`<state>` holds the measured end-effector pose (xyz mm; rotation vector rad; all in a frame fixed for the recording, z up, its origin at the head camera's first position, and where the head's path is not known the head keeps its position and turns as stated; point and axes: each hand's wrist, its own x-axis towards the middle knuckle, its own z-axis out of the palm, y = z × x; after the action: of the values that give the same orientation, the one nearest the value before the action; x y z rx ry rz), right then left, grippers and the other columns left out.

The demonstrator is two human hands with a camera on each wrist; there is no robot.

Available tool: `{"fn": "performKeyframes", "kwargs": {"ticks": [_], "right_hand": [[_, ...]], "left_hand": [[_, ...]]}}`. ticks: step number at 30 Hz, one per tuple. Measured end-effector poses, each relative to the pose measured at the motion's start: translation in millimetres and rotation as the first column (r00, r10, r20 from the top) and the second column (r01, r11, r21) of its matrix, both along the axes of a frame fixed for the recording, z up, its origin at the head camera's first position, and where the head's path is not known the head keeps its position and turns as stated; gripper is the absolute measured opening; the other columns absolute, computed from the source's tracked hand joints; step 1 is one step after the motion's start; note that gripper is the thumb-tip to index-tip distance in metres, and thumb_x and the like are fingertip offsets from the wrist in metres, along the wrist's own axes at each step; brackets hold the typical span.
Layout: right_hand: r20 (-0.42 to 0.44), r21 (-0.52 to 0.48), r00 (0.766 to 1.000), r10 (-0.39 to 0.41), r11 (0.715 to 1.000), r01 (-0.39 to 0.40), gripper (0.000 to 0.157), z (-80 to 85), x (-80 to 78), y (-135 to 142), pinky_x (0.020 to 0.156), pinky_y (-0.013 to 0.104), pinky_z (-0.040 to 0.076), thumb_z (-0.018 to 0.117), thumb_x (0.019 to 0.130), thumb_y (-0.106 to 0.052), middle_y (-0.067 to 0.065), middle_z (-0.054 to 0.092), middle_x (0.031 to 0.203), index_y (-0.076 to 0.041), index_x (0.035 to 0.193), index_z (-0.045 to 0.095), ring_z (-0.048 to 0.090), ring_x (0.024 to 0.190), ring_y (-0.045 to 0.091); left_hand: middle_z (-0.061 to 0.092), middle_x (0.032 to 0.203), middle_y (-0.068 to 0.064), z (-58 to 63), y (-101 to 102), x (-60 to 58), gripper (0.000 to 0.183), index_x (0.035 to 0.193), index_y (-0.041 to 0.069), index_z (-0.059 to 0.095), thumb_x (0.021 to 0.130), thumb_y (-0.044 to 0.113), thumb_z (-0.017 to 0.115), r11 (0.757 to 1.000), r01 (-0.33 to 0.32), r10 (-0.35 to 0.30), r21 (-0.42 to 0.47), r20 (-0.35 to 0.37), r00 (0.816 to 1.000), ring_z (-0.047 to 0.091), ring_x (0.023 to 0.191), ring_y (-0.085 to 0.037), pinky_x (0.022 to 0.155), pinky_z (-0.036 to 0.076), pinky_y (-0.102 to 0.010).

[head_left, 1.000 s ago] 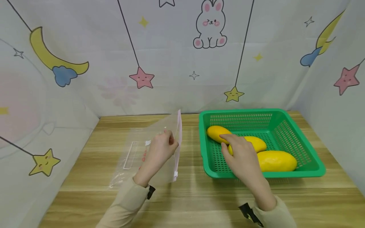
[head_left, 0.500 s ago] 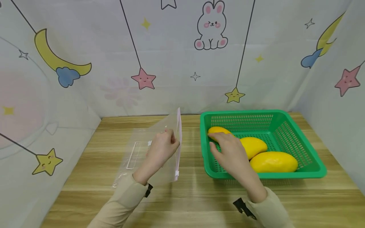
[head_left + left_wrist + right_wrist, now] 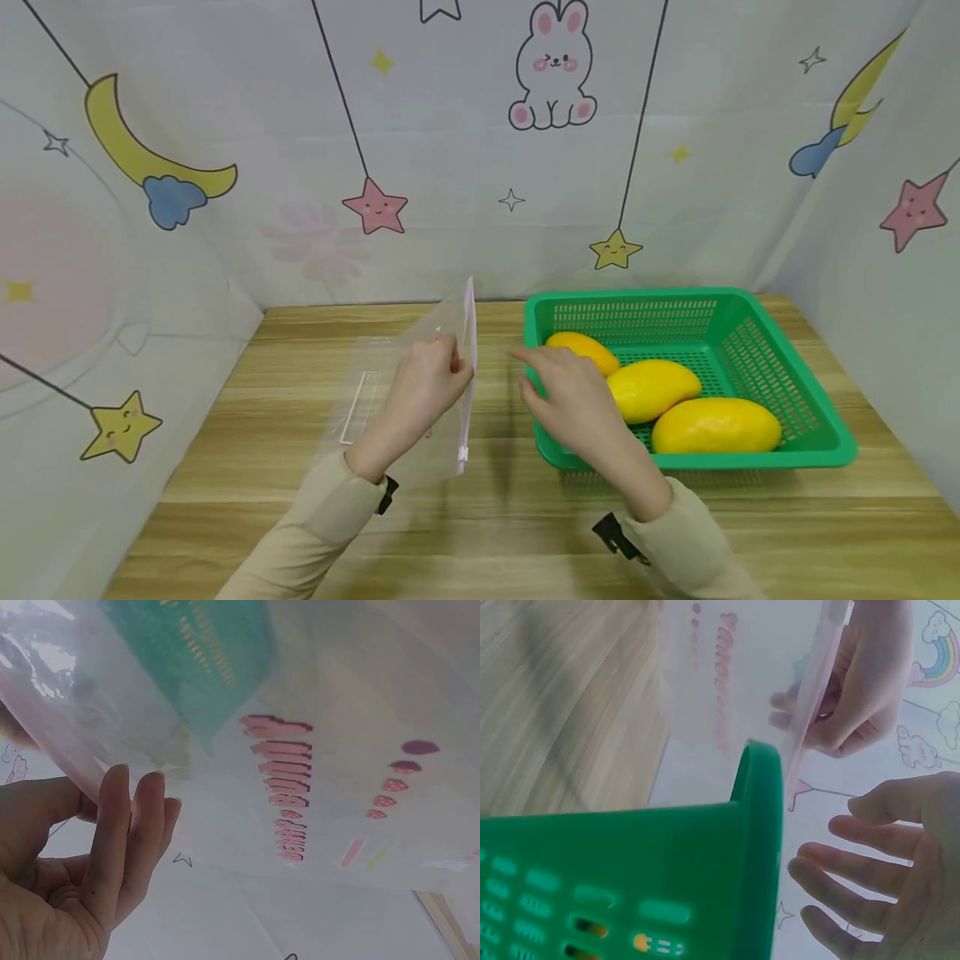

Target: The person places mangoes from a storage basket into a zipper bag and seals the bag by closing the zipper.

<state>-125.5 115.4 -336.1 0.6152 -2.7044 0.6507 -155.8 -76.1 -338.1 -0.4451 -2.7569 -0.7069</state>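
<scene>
My left hand [image 3: 431, 379] pinches the edge of a clear zip bag [image 3: 420, 333] near its pink zip strip, thumb against fingers. The bag hangs upright with its mouth facing right; pink lettering [image 3: 289, 795] shows on it in the left wrist view. My right hand [image 3: 573, 396] is over the left rim of a green basket [image 3: 750, 460], fingers spread and holding nothing; in the right wrist view its fingers [image 3: 847, 885] are apart. Inside the basket lie three yellow mangoes: a back one [image 3: 583, 350], a middle one [image 3: 654, 390] and a front one [image 3: 716, 425].
A wooden table [image 3: 510, 517] carries the basket on the right. Behind it hangs a white cloth [image 3: 450, 150] printed with stars and a rabbit, with cloth on both sides too. A white slider [image 3: 462, 454] sits at the bag strip's lower end.
My right hand has moved left from above the mangoes to the basket's left rim, uncovering them. My left hand keeps its grip on the bag, whose top edge has risen slightly.
</scene>
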Motion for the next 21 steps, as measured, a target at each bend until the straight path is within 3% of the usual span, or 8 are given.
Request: {"fn": "performKeyframes", "kwargs": {"ticks": [6, 11, 15, 21], "right_hand": [[-0.016, 0.052, 0.999, 0.047, 0.998, -0.046, 0.033, 5.8, -3.8, -11.9, 0.06, 0.024, 0.046, 0.064, 0.089, -0.015, 0.003, 0.072, 0.109, -0.012, 0.122, 0.065, 0.053, 0.068, 0.012], [0.012, 0.118, 0.996, 0.089, 0.989, -0.09, 0.036, 9.7, -6.9, -21.4, 0.061, 0.029, 0.051, 0.067, 0.089, -0.018, 0.003, 0.07, 0.116, -0.015, 0.125, 0.063, 0.066, 0.085, 0.019], [0.046, 0.138, 0.993, 0.111, 0.984, -0.116, 0.038, 10.4, -9.3, -26.8, 0.06, 0.027, 0.051, 0.066, 0.09, -0.017, 0.002, 0.07, 0.117, -0.018, 0.128, 0.061, 0.067, 0.098, 0.022], [0.095, 0.153, 0.989, 0.113, 0.98, -0.127, 0.041, 11.4, -12.0, -30.1, 0.06, 0.025, 0.049, 0.066, 0.091, -0.018, 0.002, 0.07, 0.116, -0.018, 0.132, 0.059, 0.066, 0.092, 0.02]], "left_hand": [[0.043, 0.052, 0.001, 3.9, 1.9, 0.6, 0.02, 0.064, 0.007, 0.049, 0.078, -0.001, 0.06, 1.0, 0.0, 0.0, -0.01, -0.003, 1.0, 0.032, 0.043, -0.007, 0.039, 0.023, -0.015], [0.046, 0.051, 0.0, 8.6, 3.6, 2.1, 0.018, 0.064, 0.006, 0.051, 0.078, -0.001, 0.062, 1.0, 0.002, -0.002, -0.024, -0.025, 1.0, 0.033, 0.041, -0.007, 0.038, 0.024, -0.014], [0.05, 0.051, -0.002, 10.8, 3.3, 2.6, 0.018, 0.063, 0.005, 0.053, 0.077, 0.0, 0.064, 0.999, 0.014, -0.017, -0.04, -0.076, 0.997, 0.034, 0.042, -0.007, 0.038, 0.025, -0.015], [0.043, 0.049, 0.0, 13.9, 2.9, 2.8, 0.017, 0.062, 0.005, 0.051, 0.073, -0.004, 0.062, 0.998, 0.02, -0.027, -0.061, -0.111, 0.993, 0.03, 0.042, -0.007, 0.038, 0.021, -0.014]]}}
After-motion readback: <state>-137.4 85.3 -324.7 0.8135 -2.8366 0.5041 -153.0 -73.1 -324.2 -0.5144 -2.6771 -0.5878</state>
